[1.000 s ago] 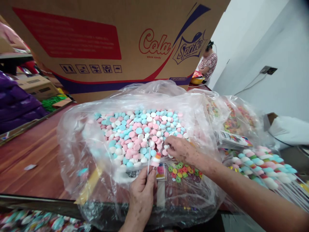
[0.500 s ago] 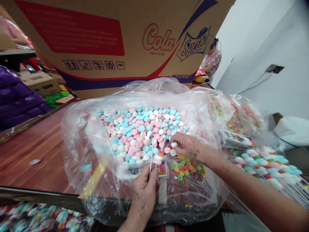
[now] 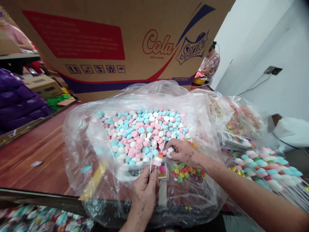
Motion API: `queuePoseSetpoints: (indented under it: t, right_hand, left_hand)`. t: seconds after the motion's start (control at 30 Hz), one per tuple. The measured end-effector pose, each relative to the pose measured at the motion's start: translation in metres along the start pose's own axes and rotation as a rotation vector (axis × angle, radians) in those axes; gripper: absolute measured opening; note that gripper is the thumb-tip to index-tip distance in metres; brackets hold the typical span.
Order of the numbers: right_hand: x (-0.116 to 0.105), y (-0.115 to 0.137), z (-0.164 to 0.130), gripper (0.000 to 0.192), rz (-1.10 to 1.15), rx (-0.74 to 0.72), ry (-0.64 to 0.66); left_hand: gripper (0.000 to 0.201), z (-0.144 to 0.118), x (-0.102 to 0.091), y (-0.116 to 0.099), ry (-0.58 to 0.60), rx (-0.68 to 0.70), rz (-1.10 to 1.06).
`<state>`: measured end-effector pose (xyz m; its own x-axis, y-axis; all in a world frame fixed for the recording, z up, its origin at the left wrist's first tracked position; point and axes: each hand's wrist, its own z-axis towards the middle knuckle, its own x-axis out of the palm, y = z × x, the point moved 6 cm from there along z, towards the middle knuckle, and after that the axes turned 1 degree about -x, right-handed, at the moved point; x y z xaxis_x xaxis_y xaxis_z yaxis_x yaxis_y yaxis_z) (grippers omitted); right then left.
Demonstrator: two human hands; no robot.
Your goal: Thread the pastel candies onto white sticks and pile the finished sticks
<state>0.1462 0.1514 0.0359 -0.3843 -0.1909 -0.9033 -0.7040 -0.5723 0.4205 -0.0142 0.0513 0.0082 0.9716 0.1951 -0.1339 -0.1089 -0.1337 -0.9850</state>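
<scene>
White sticks (image 3: 151,161) were pinched in the left hand's (image 3: 144,190) grip, stacked candies (image 3: 158,159) on one. Right hand (image 3: 185,152) touched a white candy (image 3: 170,152); whether grasped, could not tell.

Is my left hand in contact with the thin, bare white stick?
Touching: the head view shows the left hand pinching the thin white stick near its lower visible end.

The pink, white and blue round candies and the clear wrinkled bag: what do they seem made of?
Pink, white and blue round candies: perhaps marshmallow, matte and smooth, with rounded edges; softness unclear. Clear wrinkled bag: likely thin plastic film, glossy, with bright highlights and many creases.
</scene>
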Motion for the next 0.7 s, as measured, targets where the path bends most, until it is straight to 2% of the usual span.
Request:
queuePoseSetpoints:
  t: [0.2,0.3,0.43,0.57,0.7]
  right_hand:
    - [-0.010,-0.010,-0.002,0.028,-0.001,0.099,-0.039]
    - [-0.020,-0.010,-0.005,0.020,-0.061,0.160,-0.062]
    - [-0.018,-0.003,-0.010,0.012,-0.107,0.092,-0.028]
    - [-0.004,0.004,-0.014,0.015,-0.127,0.000,0.033]
    - [0.004,0.004,-0.014,0.020,-0.130,-0.027,0.059]
  left_hand:
    - [0.036,0.000,0.002,0.002,0.022,-0.040,-0.039]
    - [0.035,0.000,0.002,0.003,0.032,-0.041,-0.049]
    - [0.032,0.001,0.002,0.004,0.028,-0.043,-0.043]
    - [0.032,0.001,0.003,0.006,0.035,-0.054,-0.050]
    - [0.032,0.001,0.003,0.005,0.035,-0.052,-0.043]
